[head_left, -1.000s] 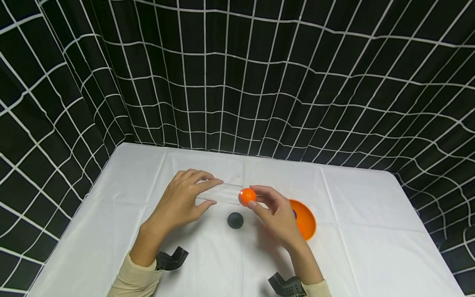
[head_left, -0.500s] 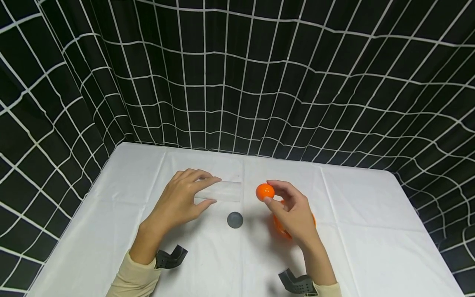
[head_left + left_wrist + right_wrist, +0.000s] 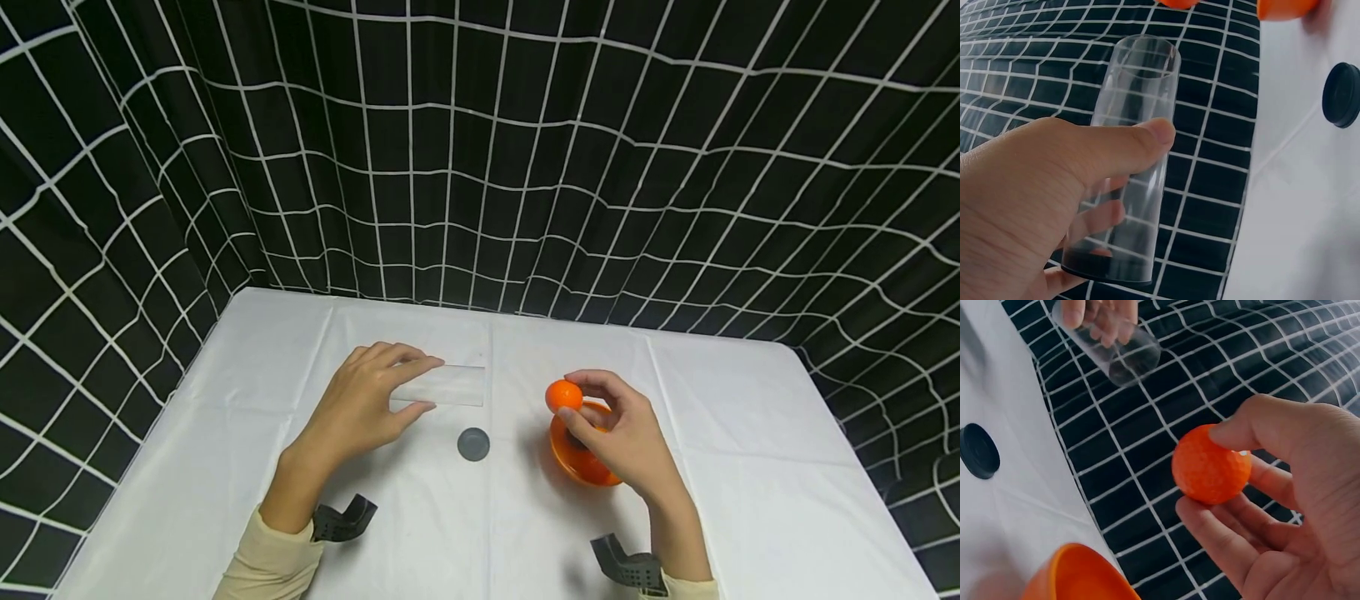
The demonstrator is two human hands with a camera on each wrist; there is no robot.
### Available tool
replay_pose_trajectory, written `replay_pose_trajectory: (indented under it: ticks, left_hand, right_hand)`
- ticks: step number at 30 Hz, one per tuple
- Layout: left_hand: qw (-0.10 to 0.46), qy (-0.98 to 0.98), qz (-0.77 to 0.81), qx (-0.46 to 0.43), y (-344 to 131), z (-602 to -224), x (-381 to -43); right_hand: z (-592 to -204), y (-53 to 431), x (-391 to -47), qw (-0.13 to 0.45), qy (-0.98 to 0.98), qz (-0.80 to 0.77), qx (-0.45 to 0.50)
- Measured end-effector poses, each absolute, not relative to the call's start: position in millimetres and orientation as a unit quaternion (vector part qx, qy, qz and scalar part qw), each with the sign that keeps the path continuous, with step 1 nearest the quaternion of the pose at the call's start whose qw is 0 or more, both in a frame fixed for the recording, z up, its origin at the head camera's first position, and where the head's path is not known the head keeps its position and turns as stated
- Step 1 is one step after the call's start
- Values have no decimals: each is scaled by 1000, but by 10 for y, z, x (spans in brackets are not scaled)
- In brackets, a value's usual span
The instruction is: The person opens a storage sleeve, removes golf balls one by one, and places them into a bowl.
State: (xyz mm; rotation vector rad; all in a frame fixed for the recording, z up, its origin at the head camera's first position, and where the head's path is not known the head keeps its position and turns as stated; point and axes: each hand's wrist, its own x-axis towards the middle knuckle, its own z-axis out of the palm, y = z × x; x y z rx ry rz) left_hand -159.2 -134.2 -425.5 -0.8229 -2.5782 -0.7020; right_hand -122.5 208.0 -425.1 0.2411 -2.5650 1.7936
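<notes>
My left hand [image 3: 356,408] grips a clear plastic tube [image 3: 459,386] lying sideways above the table, its open mouth facing right. In the left wrist view a black cap [image 3: 1107,267] closes the tube's other end, and the see-through walls show no contents. Thumb and fingertips of my right hand [image 3: 630,437] pinch an orange golf ball [image 3: 563,397], dimpled in the right wrist view. The ball is apart from the tube, to its right. Below the right hand stands an orange bowl [image 3: 581,471], partly hidden by it, with something dark inside.
A loose round black cap [image 3: 473,444] lies on the white-covered table [image 3: 750,467] between the hands. Black curtains [image 3: 480,150] with a white grid rise behind the table and at both sides. Each wrist wears a black mount [image 3: 630,567].
The right hand has carried the golf ball rightward from the tube's mouth to over the bowl's edge. The left hand and tube have stayed nearly still.
</notes>
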Motion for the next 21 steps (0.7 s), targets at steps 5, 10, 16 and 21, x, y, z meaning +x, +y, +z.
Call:
replay_pose_trajectory:
  ticks: [5, 10, 16, 21]
  left_hand:
    - [163, -909, -252, -288, -1346, -4276, -1592]
    - [161, -907, -263, -286, -1351, -4277, -1591]
    - [162, -905, -266, -288, -1347, -4280, -1600]
    - [162, -906, -264, -289, -1349, -4276, -1602]
  right_hand:
    - [-4257, 2143, -1232, 10, -868, 490, 77]
    - [-4262, 2206, -1233, 17, -898, 433, 69]
    - [-4296, 2241, -1219, -2, -913, 399, 85]
    - [-4326, 2243, -1225, -13, -914, 391, 104]
